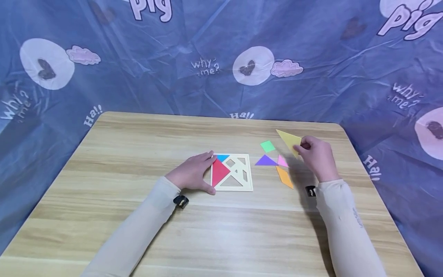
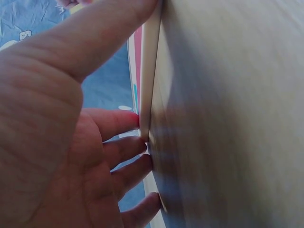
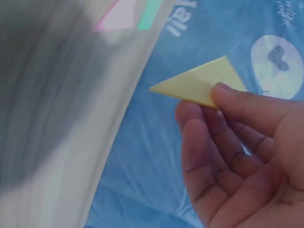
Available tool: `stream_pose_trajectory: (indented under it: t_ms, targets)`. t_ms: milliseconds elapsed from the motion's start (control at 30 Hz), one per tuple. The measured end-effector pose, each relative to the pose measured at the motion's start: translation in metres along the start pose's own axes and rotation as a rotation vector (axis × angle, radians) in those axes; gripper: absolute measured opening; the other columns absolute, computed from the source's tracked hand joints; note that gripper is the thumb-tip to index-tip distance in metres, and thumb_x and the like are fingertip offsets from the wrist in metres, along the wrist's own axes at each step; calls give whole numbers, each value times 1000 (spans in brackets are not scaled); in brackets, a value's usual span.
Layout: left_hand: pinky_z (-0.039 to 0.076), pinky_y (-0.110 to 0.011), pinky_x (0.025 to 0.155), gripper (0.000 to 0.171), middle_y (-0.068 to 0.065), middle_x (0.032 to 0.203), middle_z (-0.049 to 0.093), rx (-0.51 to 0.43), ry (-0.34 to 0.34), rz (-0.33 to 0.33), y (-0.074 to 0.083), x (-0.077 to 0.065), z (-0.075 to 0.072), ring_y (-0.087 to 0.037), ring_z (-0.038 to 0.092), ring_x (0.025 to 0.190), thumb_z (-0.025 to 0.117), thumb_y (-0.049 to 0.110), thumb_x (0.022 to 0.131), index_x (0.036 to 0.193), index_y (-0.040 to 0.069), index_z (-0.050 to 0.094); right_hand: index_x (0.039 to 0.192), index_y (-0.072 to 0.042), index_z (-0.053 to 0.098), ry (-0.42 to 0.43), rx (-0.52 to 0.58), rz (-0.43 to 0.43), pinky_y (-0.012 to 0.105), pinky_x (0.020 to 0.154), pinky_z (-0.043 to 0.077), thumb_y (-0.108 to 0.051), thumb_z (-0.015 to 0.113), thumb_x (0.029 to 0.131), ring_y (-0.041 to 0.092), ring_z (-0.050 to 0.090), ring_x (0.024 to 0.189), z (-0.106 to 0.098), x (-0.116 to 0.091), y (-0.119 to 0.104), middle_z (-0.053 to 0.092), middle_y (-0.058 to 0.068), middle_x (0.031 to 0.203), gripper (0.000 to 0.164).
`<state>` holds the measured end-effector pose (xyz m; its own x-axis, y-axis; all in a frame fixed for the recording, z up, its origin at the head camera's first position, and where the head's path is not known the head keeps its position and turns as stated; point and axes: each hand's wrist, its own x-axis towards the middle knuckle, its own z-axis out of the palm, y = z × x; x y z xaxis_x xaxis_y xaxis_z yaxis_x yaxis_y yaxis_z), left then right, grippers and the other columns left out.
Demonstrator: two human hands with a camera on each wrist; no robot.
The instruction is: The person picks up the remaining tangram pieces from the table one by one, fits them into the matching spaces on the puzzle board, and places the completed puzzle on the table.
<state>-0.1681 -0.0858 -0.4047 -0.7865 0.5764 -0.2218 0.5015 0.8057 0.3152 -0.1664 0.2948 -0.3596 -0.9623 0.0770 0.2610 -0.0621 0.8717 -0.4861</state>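
I'm pinching the yellow triangle (image 1: 290, 141) in my right grip (image 1: 317, 157), ideally lightly, while my wide left grip (image 1: 192, 171) is steadying the board (image 1: 233, 189).

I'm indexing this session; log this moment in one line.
right hand: pinches flat yellow triangle, raised | left hand: touches cream square puzzle tray | on tray: red triangular piece, blue piece

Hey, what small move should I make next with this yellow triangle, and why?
I'd probably bring the yellow triangle left, over the puzzle frame's bottom triangular opening. Your right hand pinches it, your left hand touches the frame, and that opening is unfilled and looks the largest one left.
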Motion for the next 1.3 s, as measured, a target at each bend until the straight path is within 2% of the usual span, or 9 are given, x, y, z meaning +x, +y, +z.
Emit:
stream_pose_trajectory:
  t_ms: [133,233,333,433,567,733,900,1133,1300]
  targets:
    - [20,-38,115,119,-3,159,14,-7,-3,-1,1,-1,-1,-21,15,145,73,70,62,153,15,19,70,-9,61,40,15,5,31,56,35,-25,61,92,20,47,57,-2,3,-15,58,3,60,27]
    - [20,-38,115,119,-2,159,14,-11,-5,-5,2,-2,-1,-21,15,145,73,70,62,153,15,19,66,-8,57,68,26,10,31,54,33,-24,55,95,21,44,55,-3,5,-25,53,5,57,34]
    - [20,-38,115,119,-3,159,14,-13,-12,-10,2,-3,-1,-21,15,145,74,69,62,152,15,19,72,-6,60,57,70,18,30,55,38,-21,56,95,17,50,55,-3,6,-35,59,8,62,28]
    - [20,-39,115,119,-5,159,14,-14,-9,4,3,-3,-1,-22,16,144,74,69,62,152,14,19,89,-3,63,-6,141,36,27,61,44,-18,59,93,16,59,59,-1,4,-42,67,11,74,16]
    - [19,-42,115,120,-8,158,16,-21,10,40,4,-3,1,-25,16,144,74,69,62,152,11,20,100,-1,57,-76,221,56,27,63,53,-13,61,92,23,66,65,4,1,-47,68,15,86,15]
    - [19,-43,115,120,-9,158,16,-28,21,43,5,-4,1,-25,16,144,74,69,62,152,10,20,92,-4,58,-139,156,-16,31,61,50,-13,64,91,22,62,66,11,-2,-49,66,12,82,11]
    - [19,-42,115,120,-9,158,15,-26,19,41,6,-5,0,-25,16,144,74,69,63,152,10,20,87,-7,62,-120,63,-113,34,63,43,-18,63,92,21,54,65,16,-5,-53,63,7,75,12]
    - [19,-41,115,119,-9,158,14,-20,13,35,7,-6,0,-24,16,144,73,69,63,152,10,19,87,-7,66,-125,46,-176,34,64,42,-16,63,92,21,52,69,20,-6,-56,61,6,78,10]
    - [18,-41,116,119,-8,159,13,-27,3,27,8,-7,0,-24,15,145,73,69,63,152,11,19,88,-7,64,-132,42,-181,34,64,43,-14,65,90,21,54,68,21,-7,-57,63,5,77,7]
